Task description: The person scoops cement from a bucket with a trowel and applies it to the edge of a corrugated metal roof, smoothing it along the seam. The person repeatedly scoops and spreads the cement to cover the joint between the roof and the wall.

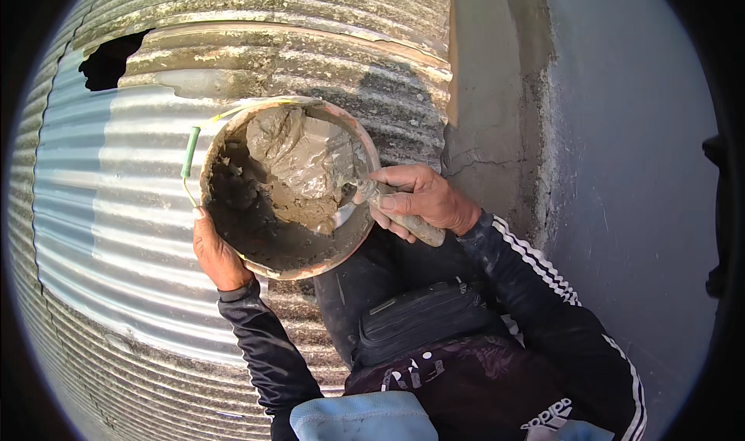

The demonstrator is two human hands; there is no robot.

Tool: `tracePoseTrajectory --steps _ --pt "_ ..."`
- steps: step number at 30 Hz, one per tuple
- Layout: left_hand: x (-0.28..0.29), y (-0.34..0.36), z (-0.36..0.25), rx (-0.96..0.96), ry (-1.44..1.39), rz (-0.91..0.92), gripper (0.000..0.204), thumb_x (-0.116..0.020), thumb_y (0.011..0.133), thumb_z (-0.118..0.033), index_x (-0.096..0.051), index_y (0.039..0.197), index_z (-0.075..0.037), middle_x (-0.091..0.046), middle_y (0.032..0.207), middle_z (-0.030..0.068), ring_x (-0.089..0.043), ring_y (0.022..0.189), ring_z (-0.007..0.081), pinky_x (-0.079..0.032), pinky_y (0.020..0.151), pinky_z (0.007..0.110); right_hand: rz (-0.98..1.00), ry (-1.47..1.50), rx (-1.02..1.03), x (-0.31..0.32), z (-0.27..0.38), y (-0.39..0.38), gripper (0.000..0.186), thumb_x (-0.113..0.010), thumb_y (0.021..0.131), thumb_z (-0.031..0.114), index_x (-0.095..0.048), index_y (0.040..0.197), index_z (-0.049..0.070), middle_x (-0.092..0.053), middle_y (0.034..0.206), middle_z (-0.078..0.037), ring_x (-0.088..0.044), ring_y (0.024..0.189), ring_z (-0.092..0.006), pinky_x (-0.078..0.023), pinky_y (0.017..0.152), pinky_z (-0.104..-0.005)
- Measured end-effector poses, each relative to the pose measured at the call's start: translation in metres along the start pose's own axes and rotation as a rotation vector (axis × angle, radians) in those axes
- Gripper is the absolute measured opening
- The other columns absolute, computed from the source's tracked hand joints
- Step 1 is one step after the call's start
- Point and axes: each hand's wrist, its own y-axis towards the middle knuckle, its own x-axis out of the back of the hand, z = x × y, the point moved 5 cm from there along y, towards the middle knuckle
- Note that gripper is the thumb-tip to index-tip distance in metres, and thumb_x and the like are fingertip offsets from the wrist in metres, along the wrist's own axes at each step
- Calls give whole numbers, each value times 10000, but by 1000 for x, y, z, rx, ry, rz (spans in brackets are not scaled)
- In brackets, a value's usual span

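Over the feed I saw the right hand point(423, 199), fingers clamped on a trowel point(421, 228); the left hand point(218, 256) clasped a bucket point(299, 272) of wet mortar point(299, 162), most fingers hidden.

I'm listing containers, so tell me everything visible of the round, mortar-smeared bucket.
The round bucket, apparently plastic, has a dirty orange rim and a thin yellowish handle with a green grip, swung left. Wet grey-brown mortar is heaped inside and smears its wall. Its mouth faces the camera, above grey corrugated roofing. The left hand holds its lower-left edge; the right hand holds a dirty trowel reaching inside.
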Motion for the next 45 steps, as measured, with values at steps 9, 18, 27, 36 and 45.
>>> tracePoseTrajectory --steps 9,18,27,36,45 --pt "16 4 6 16 141 -33 557 -505 1138 -374 -557 1441 90 -624 1414 182 -658 1208 256 -547 1037 391 -890 -238 62 135 -50 -193 244 -642 970 138 -694 1152 -17 -654 780 -56 -616 597 -122 -499 565 -290" --pt "33 11 13 27 95 8 593 -475 1146 -371 -449 1548 65 -525 1551 189 -579 1342 282 -468 1147 426 -1433 -1279 -380 227 -162 -263 286 -679 911 192 -610 1107 -4 -722 891 -227 -733 877 -409 -559 815 -506" --pt "23 6 8 62 104 1 632 -462 1143 -418 -435 1556 60 -510 1568 195 -565 1360 298 -445 1168 437 -1323 -851 -673 235 -229 -221 460 -656 951 247 -488 1243 -66 -679 1154 -378 -664 1121 -532 -528 979 -547" --pt "20 5 9 154 76 19 661 -460 1131 -467 -437 1563 32 -527 1552 203 -606 1311 348 -528 1075 496 -1377 -864 -766 244 -201 -226 433 -599 950 192 -463 1267 -70 -671 1183 -401 -648 1166 -546 -511 1024 -562" --pt "18 5 9 143 99 22 691 -447 1128 -498 -408 1579 25 -524 1550 208 -631 1275 363 -561 1035 495 -1323 -599 -709 220 -225 -227 423 -615 914 199 -528 1216 -85 -680 1170 -388 -671 1151 -508 -527 990 -533"
